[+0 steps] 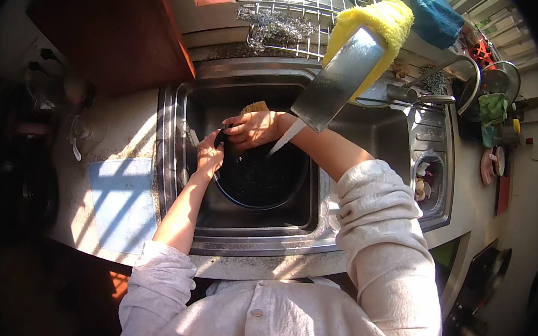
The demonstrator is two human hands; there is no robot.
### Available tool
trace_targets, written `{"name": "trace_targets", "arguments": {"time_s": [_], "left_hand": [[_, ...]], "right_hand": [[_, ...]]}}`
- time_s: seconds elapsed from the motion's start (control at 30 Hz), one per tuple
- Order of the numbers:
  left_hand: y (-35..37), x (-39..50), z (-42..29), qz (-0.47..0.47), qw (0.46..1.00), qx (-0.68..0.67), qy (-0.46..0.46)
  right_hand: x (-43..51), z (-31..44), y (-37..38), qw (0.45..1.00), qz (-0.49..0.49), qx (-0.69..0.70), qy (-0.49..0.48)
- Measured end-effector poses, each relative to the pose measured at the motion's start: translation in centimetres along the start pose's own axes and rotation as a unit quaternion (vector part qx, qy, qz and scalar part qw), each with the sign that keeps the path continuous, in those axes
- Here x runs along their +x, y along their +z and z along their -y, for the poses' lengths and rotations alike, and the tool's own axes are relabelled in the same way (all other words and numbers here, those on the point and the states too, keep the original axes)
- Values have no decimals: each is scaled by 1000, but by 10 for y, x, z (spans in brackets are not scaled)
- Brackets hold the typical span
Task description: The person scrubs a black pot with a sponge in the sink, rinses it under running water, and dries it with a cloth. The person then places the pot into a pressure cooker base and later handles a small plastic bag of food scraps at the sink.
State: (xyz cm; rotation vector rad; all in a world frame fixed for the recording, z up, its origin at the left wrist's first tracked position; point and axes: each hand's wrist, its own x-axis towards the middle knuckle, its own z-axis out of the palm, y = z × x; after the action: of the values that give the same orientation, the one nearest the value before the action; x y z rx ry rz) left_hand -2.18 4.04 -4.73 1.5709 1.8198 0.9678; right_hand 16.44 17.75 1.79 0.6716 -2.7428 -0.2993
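Note:
A round dark pan (262, 182) sits in the left basin of a stainless steel sink (250, 249). My left hand (210, 153) grips its black handle (221, 136) at the upper left. My right hand (256, 128) lies over the pan's upper rim, its fingertips at the same handle; whether it holds anything underneath is hidden. Behind the right hand a tan scrubbing pad or sponge (255, 106) shows in part. Water (288, 135) runs from the wide metal faucet (339, 79) into the pan. A yellow cloth (397, 24) is draped over the faucet.
A wire rack (315, 10) with metal scouring mesh (276, 27) stands behind the sink. A brown-red board or panel (117, 19) rises at the back left. A blue cloth (123, 202) lies on the left counter. At right are a strainer basket with scraps (427, 180) and a pot lid (507, 80).

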Motion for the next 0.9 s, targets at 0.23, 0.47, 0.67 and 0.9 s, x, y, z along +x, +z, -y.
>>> {"name": "trace_targets", "arguments": {"time_s": [0.23, 0.47, 0.67, 0.9], "left_hand": [[-7, 4, -20, 14, 995, 94, 20], [12, -2, -10, -60, 972, -215, -70], [13, -11, 3, -48, 941, -330, -56], [15, -9, 0, -62, 910, -404, -67]], "right_hand": [[-31, 24, -29, 958, 144, 113, 222], [4, 159, -57, 765, 368, 180, 497], [43, 137, -44, 529, -7, 348, 774], [54, 142, -4, 595, 238, 341, 688]]}}
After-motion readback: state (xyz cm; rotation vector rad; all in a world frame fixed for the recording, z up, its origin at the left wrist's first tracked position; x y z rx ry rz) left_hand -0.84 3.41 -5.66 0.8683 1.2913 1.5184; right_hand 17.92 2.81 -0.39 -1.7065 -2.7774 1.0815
